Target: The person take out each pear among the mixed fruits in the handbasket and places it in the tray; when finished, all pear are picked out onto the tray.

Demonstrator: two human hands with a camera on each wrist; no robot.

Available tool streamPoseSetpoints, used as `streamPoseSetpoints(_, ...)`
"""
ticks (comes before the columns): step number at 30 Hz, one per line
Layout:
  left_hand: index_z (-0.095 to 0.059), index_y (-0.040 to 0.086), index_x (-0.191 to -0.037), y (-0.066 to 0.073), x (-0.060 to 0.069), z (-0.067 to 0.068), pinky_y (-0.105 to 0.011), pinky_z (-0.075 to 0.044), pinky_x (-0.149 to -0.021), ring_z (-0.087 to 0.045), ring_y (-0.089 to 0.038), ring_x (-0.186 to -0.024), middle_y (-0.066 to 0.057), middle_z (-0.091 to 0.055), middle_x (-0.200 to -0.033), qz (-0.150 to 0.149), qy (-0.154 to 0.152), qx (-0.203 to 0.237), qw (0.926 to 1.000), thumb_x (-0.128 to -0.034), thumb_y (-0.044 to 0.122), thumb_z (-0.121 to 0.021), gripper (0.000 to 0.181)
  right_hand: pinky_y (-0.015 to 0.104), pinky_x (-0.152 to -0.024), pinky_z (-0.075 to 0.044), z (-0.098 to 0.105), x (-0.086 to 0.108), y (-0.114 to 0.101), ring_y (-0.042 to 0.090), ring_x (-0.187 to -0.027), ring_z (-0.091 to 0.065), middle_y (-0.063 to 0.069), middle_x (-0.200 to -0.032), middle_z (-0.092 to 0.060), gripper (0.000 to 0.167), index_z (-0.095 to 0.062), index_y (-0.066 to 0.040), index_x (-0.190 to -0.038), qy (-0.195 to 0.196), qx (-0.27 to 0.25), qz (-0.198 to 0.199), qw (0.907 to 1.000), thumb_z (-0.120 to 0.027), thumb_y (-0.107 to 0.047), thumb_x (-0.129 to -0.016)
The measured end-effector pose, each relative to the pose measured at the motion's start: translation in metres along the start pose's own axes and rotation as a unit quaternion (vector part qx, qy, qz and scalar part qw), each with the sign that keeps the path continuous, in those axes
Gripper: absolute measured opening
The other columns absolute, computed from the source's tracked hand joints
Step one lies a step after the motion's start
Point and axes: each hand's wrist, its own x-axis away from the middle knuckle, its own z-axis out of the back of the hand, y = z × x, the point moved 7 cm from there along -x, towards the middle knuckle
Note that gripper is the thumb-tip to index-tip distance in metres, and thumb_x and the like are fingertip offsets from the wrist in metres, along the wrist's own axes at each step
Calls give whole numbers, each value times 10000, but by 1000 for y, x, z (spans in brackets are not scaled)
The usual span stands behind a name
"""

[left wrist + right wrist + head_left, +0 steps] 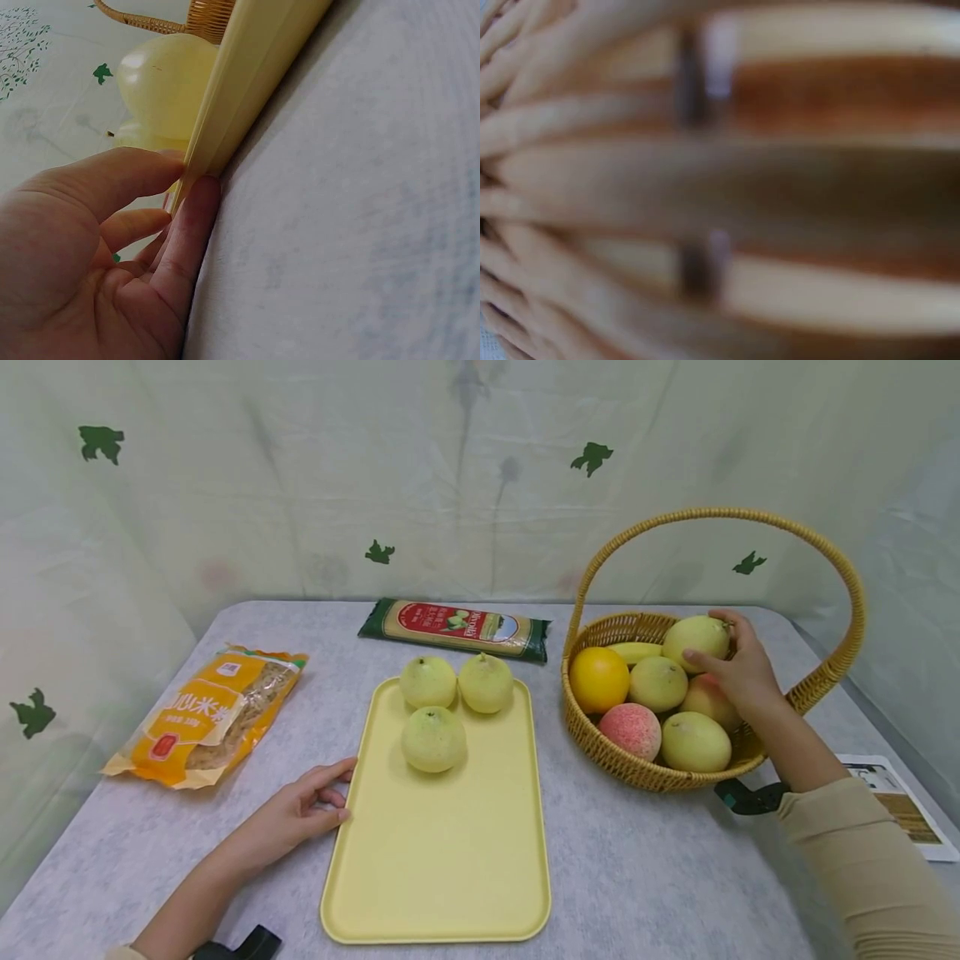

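Observation:
My left hand point(311, 806) is at the left edge of a yellow tray point(442, 877). In the left wrist view its thumb and fingers pinch the tray's rim point(240, 82). Three pale yellow-green melons point(433, 740) sit at the tray's far end. On the right, my right hand point(742, 672) grips another pale melon point(697, 642) at the back of a wicker basket point(622, 768). Around it in the basket lie an orange point(599, 681), a peach point(632, 732), a banana point(636, 652) and more melons. The right wrist view shows only blurred wicker point(592, 180) up close.
An orange snack bag point(206, 718) lies on the left of the table. Behind the tray is a green-ended pasta packet point(457, 628). The basket's tall handle point(712, 513) arches over the fruit. A printed card point(903, 810) lies at the right, partly behind the right sleeve.

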Motion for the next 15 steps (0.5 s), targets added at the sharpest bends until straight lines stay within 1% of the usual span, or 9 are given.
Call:
streamPoseSetpoints(2,-273,31,-1403,0,0,0,-238,-444,-724,-491,-151,-919,-170,-338,-1291,0,-1,-14,10000,-869,131,-600,635,256,-722,-417,2,0,-1,278,-1043,-402,156,-1190,-357,740,-230,-144,-1417,143,131,42,9998,-621,-361,-828)
streamPoseSetpoints(3,-274,30,-1403,0,0,0,-238,-443,-724,-491,-152,-919,-170,-338,-1291,0,-4,-23,10000,-869,132,-600,634,217,-684,-416,2,1,-1,270,-1027,-405,149,-1169,-364,733,-247,-142,-1411,226,215,48,9995,-625,-364,-824)
streamPoseSetpoints(6,-276,25,-1400,0,-1,0,-239,-444,-724,-495,-153,-917,-170,-343,-1288,-27,-2,-66,10000,-868,132,-601,632,170,-625,-418,5,2,-1,290,-1036,-409,153,-1179,-373,727,-276,-158,-1403,400,239,22,9989,-639,-371,-810)
streamPoseSetpoints(9,-279,18,-1397,-1,-1,1,-237,-443,-725,-497,-152,-914,-171,-348,-1281,-67,8,-99,9999,-867,126,-601,629,226,-688,-428,8,4,-2,327,-1106,-404,169,-1247,-359,716,-284,-201,-1399,523,140,-16,9985,-639,-382,-804)
streamPoseSetpoints(11,-281,15,-1396,-1,-1,1,-236,-443,-725,-498,-150,-912,-171,-351,-1278,-88,17,-112,9999,-867,122,-602,628,300,-748,-430,10,6,-5,342,-1142,-394,163,-1265,-341,703,-293,-234,-1392,590,-1,3,9983,-644,-379,-800)
streamPoseSetpoints(13,-281,12,-1395,-1,-1,1,-235,-443,-725,-498,-149,-912,-172,-350,-1277,-94,16,-110,9999,-866,119,-601,628,347,-796,-407,12,9,-9,344,-1177,-376,143,-1265,-322,681,-304,-274,-1380,635,-130,22,9979,-646,-371,-799)
streamPoseSetpoints(15,-279,12,-1396,-2,-1,2,-236,-444,-724,-497,-148,-911,-172,-348,-1277,-96,17,-106,9999,-867,118,-601,628,326,-795,-414,14,12,-14,334,-1177,-379,110,-1240,-304,667,-312,-289,-1369,662,-265,60,9974,-653,-353,-799)
